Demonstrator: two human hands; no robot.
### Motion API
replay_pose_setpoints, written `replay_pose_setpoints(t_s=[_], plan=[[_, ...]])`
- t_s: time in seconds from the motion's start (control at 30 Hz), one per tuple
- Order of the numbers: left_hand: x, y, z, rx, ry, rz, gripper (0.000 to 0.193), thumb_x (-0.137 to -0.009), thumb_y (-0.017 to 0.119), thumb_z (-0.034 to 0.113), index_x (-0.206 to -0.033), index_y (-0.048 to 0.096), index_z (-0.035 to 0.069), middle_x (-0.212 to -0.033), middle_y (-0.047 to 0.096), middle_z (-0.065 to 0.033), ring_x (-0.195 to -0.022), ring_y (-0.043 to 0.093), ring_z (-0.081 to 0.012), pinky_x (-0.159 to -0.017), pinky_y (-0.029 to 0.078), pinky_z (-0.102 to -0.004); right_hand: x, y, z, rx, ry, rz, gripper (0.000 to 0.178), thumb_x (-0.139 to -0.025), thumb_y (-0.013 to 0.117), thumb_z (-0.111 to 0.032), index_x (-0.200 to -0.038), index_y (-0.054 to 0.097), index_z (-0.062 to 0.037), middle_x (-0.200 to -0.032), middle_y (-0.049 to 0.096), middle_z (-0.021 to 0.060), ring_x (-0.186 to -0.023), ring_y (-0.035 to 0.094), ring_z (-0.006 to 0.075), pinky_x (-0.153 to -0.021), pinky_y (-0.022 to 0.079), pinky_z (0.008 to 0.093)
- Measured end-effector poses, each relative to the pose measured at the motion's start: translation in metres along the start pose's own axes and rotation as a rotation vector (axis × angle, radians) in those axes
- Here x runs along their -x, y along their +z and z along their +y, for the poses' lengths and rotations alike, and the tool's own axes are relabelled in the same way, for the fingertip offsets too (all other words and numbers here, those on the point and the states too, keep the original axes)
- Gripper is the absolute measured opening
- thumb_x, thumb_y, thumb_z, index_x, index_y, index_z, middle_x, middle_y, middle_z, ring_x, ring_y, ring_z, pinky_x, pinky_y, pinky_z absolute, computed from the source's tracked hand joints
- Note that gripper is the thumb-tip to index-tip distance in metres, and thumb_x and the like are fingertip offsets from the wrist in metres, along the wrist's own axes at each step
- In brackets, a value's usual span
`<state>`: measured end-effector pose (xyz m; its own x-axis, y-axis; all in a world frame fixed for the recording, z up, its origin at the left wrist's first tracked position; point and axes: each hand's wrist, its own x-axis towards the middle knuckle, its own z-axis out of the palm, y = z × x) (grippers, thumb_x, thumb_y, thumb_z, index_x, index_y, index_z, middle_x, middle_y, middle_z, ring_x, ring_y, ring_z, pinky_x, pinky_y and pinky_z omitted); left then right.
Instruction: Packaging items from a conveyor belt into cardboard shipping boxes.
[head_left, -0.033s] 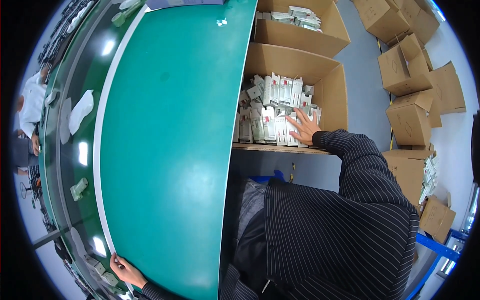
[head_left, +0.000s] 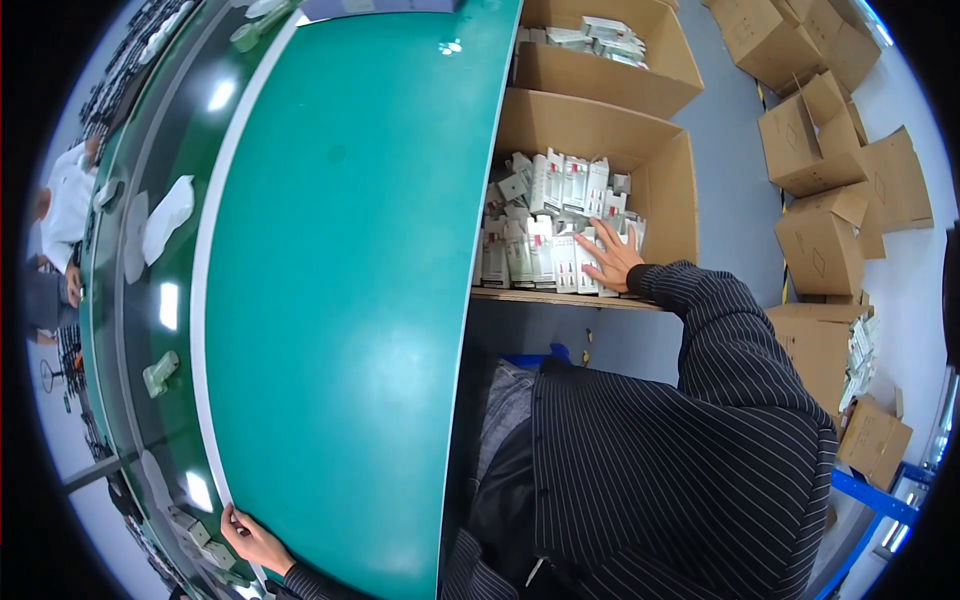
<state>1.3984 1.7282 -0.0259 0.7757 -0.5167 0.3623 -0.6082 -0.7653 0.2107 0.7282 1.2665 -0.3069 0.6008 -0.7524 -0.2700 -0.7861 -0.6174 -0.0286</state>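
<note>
My right hand (head_left: 612, 262) reaches into an open cardboard carton (head_left: 665, 190) to the right of the green work table (head_left: 340, 270). Its fingers are spread and lie on the tops of small white boxes (head_left: 563, 262) with red and grey print. Several such boxes stand upright in rows near the carton's front wall, and others lie tilted behind them. At the lower left, my left hand (head_left: 256, 545) is at the white edge rail (head_left: 203, 400) of the table, its fingers bent around it. The undersides of those fingers are hidden.
A second carton (head_left: 600, 85) of small boxes stands beyond the first. Beyond the rail, a dark green conveyor (head_left: 140, 330) carries a white bag (head_left: 168, 220) and a pale green part (head_left: 160, 374). Brown cartons (head_left: 815, 235) line the right wall. Another person (head_left: 65, 210) is at the far left.
The view has shifted very slightly. Both hands stay in the same places, and nothing has been picked up or let go.
</note>
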Motion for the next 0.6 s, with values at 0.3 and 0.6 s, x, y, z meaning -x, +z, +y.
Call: replay_pose_setpoints(t_s=[0.3,0.6], plan=[[-0.003,-0.024,0.033,-0.027,0.166,0.079,0.017,-0.097,0.063,0.008,-0.111,0.068,0.0,-0.108,0.068,-0.0172,-0.098,0.066,-0.0304,-0.086,0.053,-0.0382,-0.008,-0.058,-0.009,-0.06,0.128,-0.09,0.072,-0.087,0.07,-0.045,-0.15,0.049,-0.0196,-0.162,0.028,0.0301,-0.152,0.023,0.0478,-0.122,0.021,0.06],[0.026,-0.024,0.019,0.062,0.087,0.184,0.016,-0.087,0.066,0.005,-0.102,0.069,0.004,-0.105,0.065,-0.0162,-0.101,0.063,-0.0358,-0.088,0.052,-0.0428,-0.123,-0.235,-0.088,-0.947,-0.192,0.885,0.017,-0.104,0.056,-0.005,-0.116,0.066,0.0001,-0.103,0.066,0.0031,-0.088,0.059,0.01,-0.078,0.05,0.0278]])
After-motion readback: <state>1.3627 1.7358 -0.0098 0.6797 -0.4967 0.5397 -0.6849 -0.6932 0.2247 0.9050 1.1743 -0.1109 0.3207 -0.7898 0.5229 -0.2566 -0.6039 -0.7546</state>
